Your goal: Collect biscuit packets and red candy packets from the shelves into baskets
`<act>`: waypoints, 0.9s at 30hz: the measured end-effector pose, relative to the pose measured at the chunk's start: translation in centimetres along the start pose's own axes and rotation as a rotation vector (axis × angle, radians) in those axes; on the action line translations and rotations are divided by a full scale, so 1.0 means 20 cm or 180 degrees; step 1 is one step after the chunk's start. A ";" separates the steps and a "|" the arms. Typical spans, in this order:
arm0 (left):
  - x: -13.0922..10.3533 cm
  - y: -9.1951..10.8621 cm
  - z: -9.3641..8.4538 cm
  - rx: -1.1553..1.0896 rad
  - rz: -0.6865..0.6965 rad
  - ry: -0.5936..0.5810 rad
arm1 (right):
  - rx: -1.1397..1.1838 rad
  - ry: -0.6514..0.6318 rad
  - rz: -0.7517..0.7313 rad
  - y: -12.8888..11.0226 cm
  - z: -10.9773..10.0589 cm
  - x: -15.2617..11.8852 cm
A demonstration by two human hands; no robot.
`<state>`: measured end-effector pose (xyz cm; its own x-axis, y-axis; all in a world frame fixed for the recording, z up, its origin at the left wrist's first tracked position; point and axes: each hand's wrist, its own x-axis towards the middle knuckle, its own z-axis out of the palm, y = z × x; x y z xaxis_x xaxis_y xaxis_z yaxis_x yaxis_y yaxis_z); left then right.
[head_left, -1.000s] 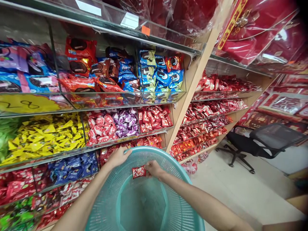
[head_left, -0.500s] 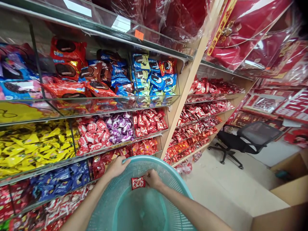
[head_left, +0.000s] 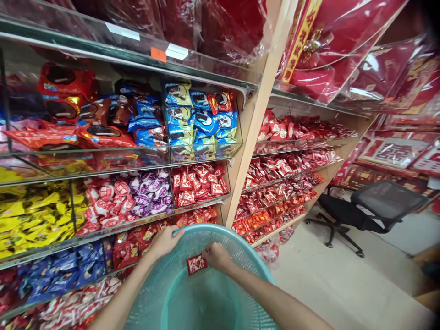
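A large turquoise plastic basket (head_left: pixel 252 270) with perforated walls is low in the middle of the head view. My left hand (head_left: pixel 167 240) is closed over its far-left rim, thumb along the top edge. Inside the basket, my right hand (head_left: pixel 217 256) is closed in a pinch at one end of a small red and white candy packet (head_left: pixel 197 264). The packet hangs near the far inner wall. Directly beyond the rim, a shelf compartment holds red candy packets (head_left: pixel 199 183) beside purple-wrapped candies (head_left: pixel 151 192).
Stacked shelves hold yellow packets (head_left: pixel 34 217), blue packets (head_left: pixel 62 266) and cookie packs (head_left: pixel 204 121). A wooden upright (head_left: pixel 245 151) separates them from another shelf of red candies (head_left: pixel 288 165). On the floor at right stands a black office chair (head_left: pixel 364 208).
My view has shifted, so the shelves' left part slid left and the chair moved right in the picture. Both hands keep their holds; the packet tilts slightly.
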<state>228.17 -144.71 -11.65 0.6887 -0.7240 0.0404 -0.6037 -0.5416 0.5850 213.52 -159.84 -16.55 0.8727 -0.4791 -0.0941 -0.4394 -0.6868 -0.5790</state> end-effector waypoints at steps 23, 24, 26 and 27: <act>0.11 -0.03 0.01 -0.0324 -0.0279 -0.0041 | -0.0610 0.1114 -0.2815 -0.19 -0.86 0.33; 0.11 -0.02 0.01 -0.0316 -0.0286 -0.0043 | -0.0615 0.1117 -0.2816 -0.18 -0.86 0.33; 0.10 -0.01 0.00 -0.0309 -0.0294 -0.0038 | -0.0616 0.1100 -0.2822 -0.18 -0.87 0.32; 0.10 -0.01 0.00 -0.0310 -0.0299 -0.0038 | -0.0617 0.1078 -0.2826 -0.19 -0.88 0.32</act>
<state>229.70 -146.11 -11.69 0.7352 -0.6773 -0.0277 -0.4945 -0.5637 0.6616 216.97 -169.95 -0.75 0.8095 0.1460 0.5687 0.2960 -0.9380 -0.1805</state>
